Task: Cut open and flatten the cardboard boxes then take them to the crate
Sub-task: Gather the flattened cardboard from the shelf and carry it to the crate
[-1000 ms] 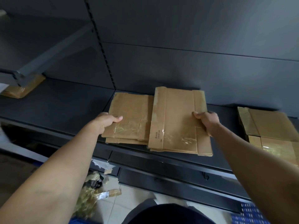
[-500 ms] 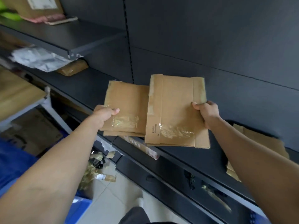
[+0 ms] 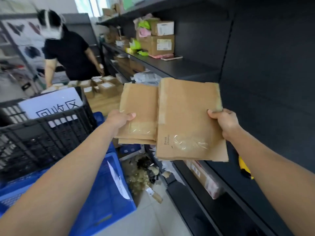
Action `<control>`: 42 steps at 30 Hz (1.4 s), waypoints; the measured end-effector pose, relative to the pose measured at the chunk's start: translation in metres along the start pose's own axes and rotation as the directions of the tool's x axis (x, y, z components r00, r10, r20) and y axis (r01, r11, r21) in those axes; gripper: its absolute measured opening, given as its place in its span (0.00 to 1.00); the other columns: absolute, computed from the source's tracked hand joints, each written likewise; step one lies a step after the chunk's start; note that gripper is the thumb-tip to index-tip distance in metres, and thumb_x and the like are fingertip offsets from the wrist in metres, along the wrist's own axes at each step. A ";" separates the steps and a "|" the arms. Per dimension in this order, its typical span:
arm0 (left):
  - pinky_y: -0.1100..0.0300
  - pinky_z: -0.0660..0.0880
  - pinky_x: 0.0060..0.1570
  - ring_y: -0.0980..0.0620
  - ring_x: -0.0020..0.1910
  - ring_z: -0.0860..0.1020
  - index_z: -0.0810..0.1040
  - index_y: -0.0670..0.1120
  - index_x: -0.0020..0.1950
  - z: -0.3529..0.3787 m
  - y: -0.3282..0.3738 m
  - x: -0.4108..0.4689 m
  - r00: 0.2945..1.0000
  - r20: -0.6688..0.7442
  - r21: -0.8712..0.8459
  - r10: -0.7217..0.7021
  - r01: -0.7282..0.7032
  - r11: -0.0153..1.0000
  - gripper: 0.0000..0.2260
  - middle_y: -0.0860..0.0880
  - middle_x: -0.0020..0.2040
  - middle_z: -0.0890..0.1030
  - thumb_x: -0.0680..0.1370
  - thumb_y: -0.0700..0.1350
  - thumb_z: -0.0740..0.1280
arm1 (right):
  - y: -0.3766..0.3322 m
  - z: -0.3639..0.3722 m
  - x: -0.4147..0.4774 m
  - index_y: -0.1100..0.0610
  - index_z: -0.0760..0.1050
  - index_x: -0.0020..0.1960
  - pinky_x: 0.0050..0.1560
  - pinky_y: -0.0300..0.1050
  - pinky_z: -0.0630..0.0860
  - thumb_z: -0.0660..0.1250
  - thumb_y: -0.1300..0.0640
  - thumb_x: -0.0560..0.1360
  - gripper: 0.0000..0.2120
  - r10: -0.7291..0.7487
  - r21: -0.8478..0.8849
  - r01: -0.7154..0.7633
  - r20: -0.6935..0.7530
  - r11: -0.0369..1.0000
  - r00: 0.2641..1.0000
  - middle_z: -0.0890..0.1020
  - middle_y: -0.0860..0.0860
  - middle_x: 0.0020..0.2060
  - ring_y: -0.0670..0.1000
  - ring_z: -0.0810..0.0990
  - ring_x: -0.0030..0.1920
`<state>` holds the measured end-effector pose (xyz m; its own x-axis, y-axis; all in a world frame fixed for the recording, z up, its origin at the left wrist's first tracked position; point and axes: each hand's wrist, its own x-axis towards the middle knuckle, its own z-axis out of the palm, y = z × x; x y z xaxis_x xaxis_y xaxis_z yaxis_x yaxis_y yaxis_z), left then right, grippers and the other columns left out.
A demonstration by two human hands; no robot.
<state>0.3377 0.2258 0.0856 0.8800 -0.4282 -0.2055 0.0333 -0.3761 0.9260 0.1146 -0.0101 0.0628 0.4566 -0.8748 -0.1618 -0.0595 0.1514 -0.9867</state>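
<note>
A stack of flattened brown cardboard boxes (image 3: 187, 116) is held in the air in front of me, clear of the shelf. The smaller pieces (image 3: 139, 108) stick out on the left, and my left hand (image 3: 119, 119) grips their left edge with the thumb on top. My right hand (image 3: 225, 121) grips the right edge of the larger top piece, thumb on top. A black slatted crate (image 3: 46, 133) with a white sign stands at the left, below and left of the stack.
Blue crates (image 3: 102, 193) sit under the black one. Dark shelving (image 3: 196, 68) runs along the right, with boxes and a phone further down and a yellow cutter (image 3: 244, 169) near my right forearm. Another person (image 3: 68, 51) stands at the far left. Scraps litter the floor (image 3: 144, 176).
Both hands lifted the cardboard stack off the shelf and carried it left as my view swung left. The black crate and the other person came into view.
</note>
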 end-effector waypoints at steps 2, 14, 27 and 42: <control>0.55 0.73 0.43 0.48 0.44 0.78 0.76 0.40 0.58 -0.050 -0.002 -0.003 0.996 -0.090 -0.010 0.014 -0.015 1.000 0.17 0.46 0.50 0.80 0.74 0.47 0.73 | -0.013 0.048 -0.009 0.58 0.78 0.56 0.51 0.51 0.78 0.73 0.58 0.72 0.14 -0.034 -0.007 0.034 0.071 0.999 0.997 0.83 0.53 0.48 0.54 0.81 0.48; 0.54 0.73 0.50 0.46 0.49 0.77 0.75 0.39 0.59 -0.351 -0.036 0.011 0.894 -0.445 -0.104 -0.043 -0.003 0.995 0.19 0.46 0.56 0.79 0.73 0.45 0.74 | -0.052 0.343 -0.075 0.59 0.73 0.62 0.51 0.50 0.71 0.71 0.55 0.74 0.19 -0.074 0.014 0.074 0.319 0.997 0.945 0.79 0.52 0.50 0.50 0.76 0.42; 0.52 0.73 0.40 0.48 0.38 0.75 0.74 0.39 0.58 -0.442 -0.030 0.077 0.817 -0.562 -0.142 -0.134 0.064 0.988 0.16 0.45 0.44 0.77 0.74 0.43 0.73 | -0.087 0.500 -0.025 0.58 0.71 0.66 0.60 0.61 0.73 0.76 0.54 0.69 0.28 0.034 -0.110 0.014 0.421 0.994 0.907 0.79 0.55 0.56 0.59 0.78 0.54; 0.51 0.68 0.49 0.43 0.52 0.73 0.69 0.36 0.66 -0.500 -0.056 0.197 0.790 -0.554 0.046 -0.262 0.343 0.938 0.20 0.40 0.57 0.74 0.78 0.42 0.68 | -0.090 0.630 0.047 0.66 0.69 0.68 0.39 0.37 0.73 0.69 0.62 0.75 0.23 -0.012 -0.465 0.277 0.495 0.841 0.869 0.74 0.55 0.47 0.50 0.75 0.39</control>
<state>0.7458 0.5739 0.1514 0.9493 0.2155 -0.2290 0.3111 -0.5371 0.7841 0.7002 0.2252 0.1550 0.8369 -0.5340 -0.1199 -0.3362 -0.3287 -0.8826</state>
